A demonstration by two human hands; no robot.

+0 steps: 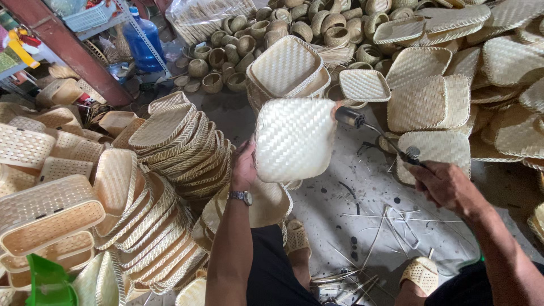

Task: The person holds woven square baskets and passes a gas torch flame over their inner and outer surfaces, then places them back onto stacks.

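Sandalled feet (420,275) rest below both hands; left hand (243,167) holds a pale woven bamboo tray (293,139) up, right hand (447,184) grips a torch (379,135) whose nozzle touches the tray's edge.

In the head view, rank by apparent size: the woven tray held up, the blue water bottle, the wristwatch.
1. Woven tray, held in the left hand; nearness to the camera inflates it.
2. Blue water bottle, farther back.
3. Wristwatch.

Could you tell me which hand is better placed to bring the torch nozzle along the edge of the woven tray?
The right hand: it grips the torch, whose nozzle already sits at the upper right edge of the woven tray. The left hand is occupied, holding the tray up by its left side.
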